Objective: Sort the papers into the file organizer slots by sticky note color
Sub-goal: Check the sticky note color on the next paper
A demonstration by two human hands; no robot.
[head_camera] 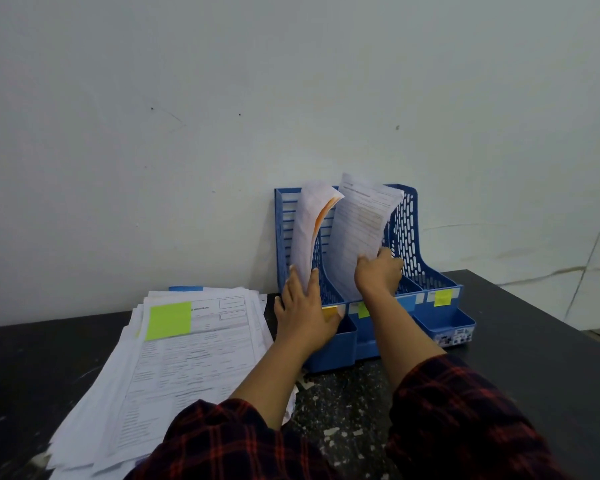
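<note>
Plaid sleeves (pixel 465 420) lowest; our left hand (pixel 303 306) and right hand (pixel 378 273) pinch curling papers (pixel 359 230); sheets may buckle, missing the blue file organizer (pixel 430 271) slots.

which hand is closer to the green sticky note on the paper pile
Left. The left hand holds papers in the organizer's left slot, just right of the green sticky note; the right hand is farther right, at the middle slot.

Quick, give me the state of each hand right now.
Left hand: holds the papers standing in the left slot of the file organizer.
Right hand: grips a sheet at the middle slot.
</note>
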